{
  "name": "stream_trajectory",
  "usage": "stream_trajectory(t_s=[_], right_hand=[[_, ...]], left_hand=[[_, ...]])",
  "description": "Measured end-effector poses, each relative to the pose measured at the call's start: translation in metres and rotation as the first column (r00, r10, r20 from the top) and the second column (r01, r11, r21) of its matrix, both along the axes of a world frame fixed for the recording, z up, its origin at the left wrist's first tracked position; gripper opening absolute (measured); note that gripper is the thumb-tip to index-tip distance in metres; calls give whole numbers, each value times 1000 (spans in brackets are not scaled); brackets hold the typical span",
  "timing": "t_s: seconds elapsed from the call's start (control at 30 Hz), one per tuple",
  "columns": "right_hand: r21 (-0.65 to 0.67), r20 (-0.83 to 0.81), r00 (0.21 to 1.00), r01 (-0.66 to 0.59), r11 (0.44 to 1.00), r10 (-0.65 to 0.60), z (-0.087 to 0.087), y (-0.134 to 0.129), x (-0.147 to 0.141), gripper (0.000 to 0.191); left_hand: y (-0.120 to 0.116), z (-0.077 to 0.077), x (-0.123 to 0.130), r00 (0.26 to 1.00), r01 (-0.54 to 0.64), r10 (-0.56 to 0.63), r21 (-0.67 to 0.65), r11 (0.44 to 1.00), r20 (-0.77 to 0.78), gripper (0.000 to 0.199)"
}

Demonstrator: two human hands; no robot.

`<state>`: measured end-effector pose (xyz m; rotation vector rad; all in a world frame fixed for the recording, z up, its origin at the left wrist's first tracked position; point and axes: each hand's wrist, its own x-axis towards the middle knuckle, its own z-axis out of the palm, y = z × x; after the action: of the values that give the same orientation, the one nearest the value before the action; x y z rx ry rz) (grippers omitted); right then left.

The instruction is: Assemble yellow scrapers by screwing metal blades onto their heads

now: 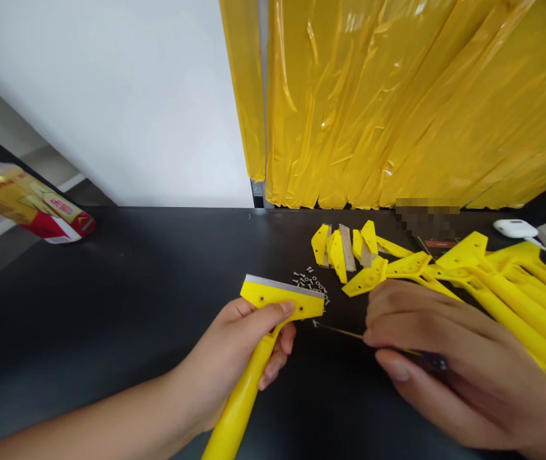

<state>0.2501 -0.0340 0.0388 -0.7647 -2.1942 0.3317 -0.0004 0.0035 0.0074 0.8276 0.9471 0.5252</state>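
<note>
My left hand (pixel 248 335) is closed around the neck of a yellow scraper (pixel 240 409), its thumb pressing on the flat head. A metal blade (pixel 258 279) shows along the head's far edge, and two dark holes are visible in the head. In my right hand (pixel 449 358) is a thin screwdriver (pixel 344 331), with a dark handle mostly hidden by the fingers. A small screw (pixel 315 324) is at the driver's tip, just right of and below the scraper head. Several loose screws and nuts (pixel 308 280) lie on the table behind the head.
Yellow scraper head plates (pixel 337 255) and wrapped blades (pixel 347 248) lie beyond the screws. Several yellow scraper handles (pixel 512 300) are piled at right, near a white earphone case (pixel 515 228). A red-and-yellow package (pixel 37 204) stands far left. Yellow plastic sheeting (pixel 397 102) hangs behind the black table (pixel 110 306).
</note>
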Motion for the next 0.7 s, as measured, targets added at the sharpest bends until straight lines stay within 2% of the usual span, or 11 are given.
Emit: stream_trajectory(t_s=[0.13, 0.27, 0.43, 0.53, 0.7], right_hand=[[-49, -73, 994, 74, 996, -77, 4, 0, -1, 18], [-82, -107, 980, 163, 983, -171, -5, -1, -1, 12], [-181, -157, 917, 338, 923, -367, -15, 1, 1, 7], [-223, -198, 893, 361, 905, -405, -16, 3, 0, 7], [-262, -243, 889, 325, 909, -388, -16, 2, -2, 7]], left_hand=[[0, 0, 1, 1000, -1, 1, -2, 1000, 0, 48], [1, -1, 0, 1000, -18, 18, -3, 1000, -5, 49], [0, -3, -1, 999, -33, 33, -3, 999, 13, 45], [0, -3, 1, 999, -44, 44, -4, 999, 27, 41], [2, 2, 5, 991, -113, 113, -13, 994, 71, 29]])
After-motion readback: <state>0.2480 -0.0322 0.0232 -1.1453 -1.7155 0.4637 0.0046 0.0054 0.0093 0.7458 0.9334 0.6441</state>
